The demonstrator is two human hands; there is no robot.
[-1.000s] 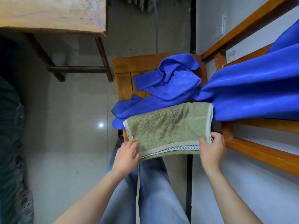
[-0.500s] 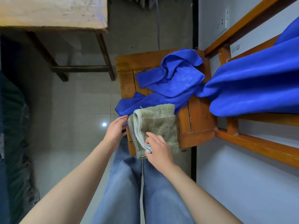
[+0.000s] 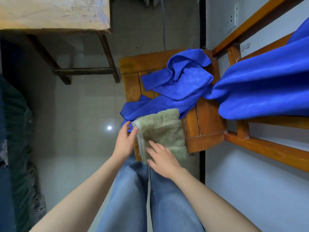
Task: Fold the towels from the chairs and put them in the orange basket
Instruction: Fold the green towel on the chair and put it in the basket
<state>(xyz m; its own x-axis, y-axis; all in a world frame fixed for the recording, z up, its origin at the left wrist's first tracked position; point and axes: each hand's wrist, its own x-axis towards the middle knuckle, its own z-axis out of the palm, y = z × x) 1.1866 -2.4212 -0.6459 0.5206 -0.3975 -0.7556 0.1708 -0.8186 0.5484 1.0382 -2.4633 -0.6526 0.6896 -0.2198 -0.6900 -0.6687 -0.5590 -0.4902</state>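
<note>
A green towel (image 3: 164,129), folded small, lies on the near corner of a wooden chair seat (image 3: 207,121). My right hand (image 3: 163,158) rests flat on its near part with fingers spread. My left hand (image 3: 124,141) touches the towel's left folded edge with straight fingers. A crumpled blue towel (image 3: 180,81) lies on the seat behind the green one. Another large blue towel (image 3: 260,86) hangs over the chair's rail at the right. The orange basket is not in view.
A wooden table (image 3: 55,14) with dark legs stands at the upper left over a grey tiled floor (image 3: 83,106). A white wall (image 3: 250,190) runs along the right. My legs in blue jeans (image 3: 142,198) are below the chair. Dark fabric (image 3: 16,131) lies at the far left.
The green towel went from spread wide between both hands to folded in half leftward; my right hand then released the edge and now lies flat on it.
</note>
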